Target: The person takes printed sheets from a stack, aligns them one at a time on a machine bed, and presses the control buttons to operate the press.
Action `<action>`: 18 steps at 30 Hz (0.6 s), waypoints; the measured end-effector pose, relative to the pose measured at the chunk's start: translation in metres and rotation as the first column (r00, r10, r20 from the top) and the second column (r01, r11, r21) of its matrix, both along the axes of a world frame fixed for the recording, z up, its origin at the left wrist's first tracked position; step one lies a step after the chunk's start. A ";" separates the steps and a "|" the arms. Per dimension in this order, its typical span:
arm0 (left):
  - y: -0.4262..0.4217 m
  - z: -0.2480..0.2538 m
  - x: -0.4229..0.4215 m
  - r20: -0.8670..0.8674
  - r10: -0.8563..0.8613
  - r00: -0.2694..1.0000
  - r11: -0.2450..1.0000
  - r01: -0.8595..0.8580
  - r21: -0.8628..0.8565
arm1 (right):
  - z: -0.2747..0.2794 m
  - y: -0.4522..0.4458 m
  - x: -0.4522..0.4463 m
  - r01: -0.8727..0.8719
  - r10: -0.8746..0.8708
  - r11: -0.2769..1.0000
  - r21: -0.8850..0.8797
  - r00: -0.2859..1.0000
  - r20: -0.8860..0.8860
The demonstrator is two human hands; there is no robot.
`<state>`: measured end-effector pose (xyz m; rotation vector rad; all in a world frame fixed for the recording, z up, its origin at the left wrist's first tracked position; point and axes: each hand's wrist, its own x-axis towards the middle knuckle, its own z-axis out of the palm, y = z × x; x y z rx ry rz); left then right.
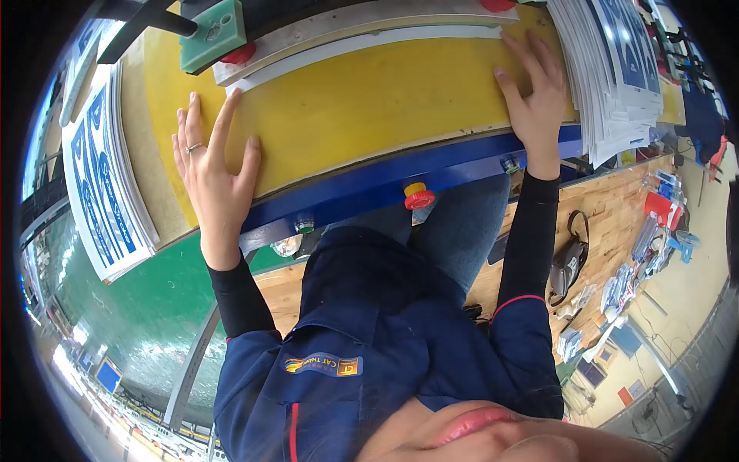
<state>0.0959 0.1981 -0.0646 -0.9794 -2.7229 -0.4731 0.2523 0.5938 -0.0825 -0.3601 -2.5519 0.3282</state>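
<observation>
My left hand, a ring on one finger, lies on the yellow work surface with its fingers spread. Its index fingertip is at the left end of a white strip, which looks like the edge of a sheet and runs along the front of a long metal bar. At the strip's other end, my right hand rests with fingers apart, one fingertip close to that end. Both hands are open. Whatever part of the white piece lies under the bar is hidden.
Blue-and-white printed sheets are stacked on the left, with another stack beside my right hand. A red knob and green buttons sit on the blue front rail. A green block stands at the bar's left end.
</observation>
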 end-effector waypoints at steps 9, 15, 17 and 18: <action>-0.001 -0.001 0.000 0.001 0.006 1.000 1.000 -0.006 0.001 | 0.000 0.000 -0.001 -0.002 0.002 1.000 -0.001 1.000 -0.008; -0.004 -0.004 -0.001 -0.035 -0.019 0.999 1.000 0.019 -0.002 | 0.000 0.004 0.001 -0.047 0.045 0.996 -0.069 0.998 -0.042; -0.019 -0.008 -0.006 0.138 -0.165 0.977 0.976 0.142 0.164 | 0.005 0.006 0.005 -0.136 0.107 0.956 -0.261 0.987 -0.123; -0.026 -0.006 -0.008 0.207 -0.240 0.949 0.950 0.185 0.252 | 0.008 0.007 0.011 -0.157 0.146 0.953 -0.260 0.987 -0.063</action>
